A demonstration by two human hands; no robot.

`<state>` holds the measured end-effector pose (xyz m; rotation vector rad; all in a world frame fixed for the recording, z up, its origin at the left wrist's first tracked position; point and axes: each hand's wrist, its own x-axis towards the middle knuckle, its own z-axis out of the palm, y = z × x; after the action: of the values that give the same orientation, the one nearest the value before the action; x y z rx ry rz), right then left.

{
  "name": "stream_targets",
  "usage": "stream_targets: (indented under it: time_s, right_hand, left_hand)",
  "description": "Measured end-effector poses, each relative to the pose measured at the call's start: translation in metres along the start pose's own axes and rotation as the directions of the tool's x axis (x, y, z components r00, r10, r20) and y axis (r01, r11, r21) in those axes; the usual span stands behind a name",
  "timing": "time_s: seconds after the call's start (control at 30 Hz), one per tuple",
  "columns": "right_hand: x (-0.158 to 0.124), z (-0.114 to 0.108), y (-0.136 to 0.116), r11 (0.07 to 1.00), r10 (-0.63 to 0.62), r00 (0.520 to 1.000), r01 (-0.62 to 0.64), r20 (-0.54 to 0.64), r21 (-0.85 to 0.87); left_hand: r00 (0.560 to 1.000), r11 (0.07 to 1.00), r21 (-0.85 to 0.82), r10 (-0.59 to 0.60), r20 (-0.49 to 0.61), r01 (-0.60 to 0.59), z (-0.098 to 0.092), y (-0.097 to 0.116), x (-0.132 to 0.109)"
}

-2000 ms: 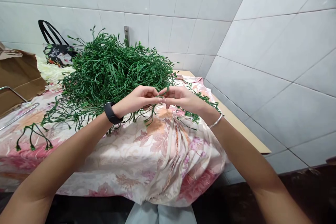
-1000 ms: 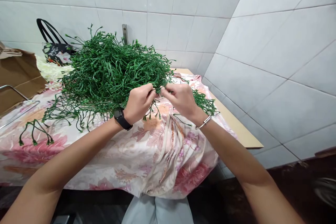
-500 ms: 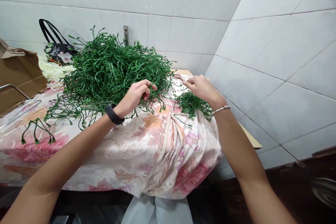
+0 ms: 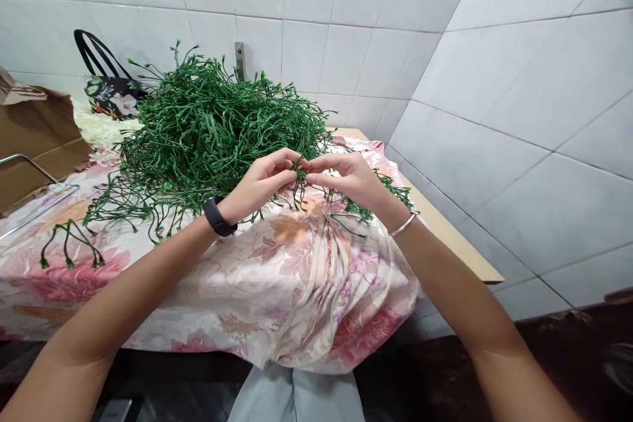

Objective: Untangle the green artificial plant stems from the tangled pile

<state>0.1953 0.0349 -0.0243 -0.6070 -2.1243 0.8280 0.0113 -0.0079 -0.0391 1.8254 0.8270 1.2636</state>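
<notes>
My left hand point(image 4: 267, 183), with a black band on its wrist, pinches a small green plastic stem sprig point(image 4: 299, 178) in front of the big pile. My right hand point(image 4: 350, 179), with a silver bracelet, meets it from the right; its thumb and forefinger close on the same sprig. Thin stem ends hang below the fingertips. Behind and left of my hands rises a large heap of green artificial stems point(image 4: 217, 125). A smaller bunch of green stems point(image 4: 395, 190) lies on the cloth, partly hidden behind my right hand and wrist.
A floral cloth point(image 4: 237, 290) covers the table, whose bare wooden edge point(image 4: 445, 231) shows at right. At left are a cardboard box point(image 4: 39, 138), a metal wire frame point(image 4: 44, 208), pale flowers point(image 4: 106, 135) and a flowered bag point(image 4: 116, 95). Tiled walls point(image 4: 316, 53) close off back and right.
My right hand has moved left from above the small bunch to join my left hand. My left hand has shifted slightly right, and both now pinch the sprig together.
</notes>
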Motion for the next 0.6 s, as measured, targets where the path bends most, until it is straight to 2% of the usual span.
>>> stream_targets:
  time_s: [0.17,0.37,0.5,0.6]
  right_hand:
    - [-0.0002,-0.0003,-0.0027,1.000,-0.029,0.998,0.029,-0.064,0.006]
    - [-0.0007,0.0033,-0.0026,0.992,0.021,0.999,-0.018,-0.028,0.124]
    - [-0.0007,0.0062,0.0009,0.977,0.008,0.999,0.003,-0.050,0.215]
    - [-0.0016,0.0077,0.0006,0.969,0.001,0.999,0.007,-0.034,0.247]
  left_hand:
    - [0.996,0.997,0.058,0.047,-0.075,-0.042,0.0016,-0.0062,0.0000]
    - [0.999,0.982,0.185,0.043,-0.003,-0.041,-0.0009,0.0000,-0.0005]
    - [0.996,0.983,0.180,0.035,-0.082,-0.020,-0.0001,0.0012,-0.0010]
    - [0.988,0.969,0.246,0.044,-0.148,-0.006,-0.0012,0.0000,-0.0005]
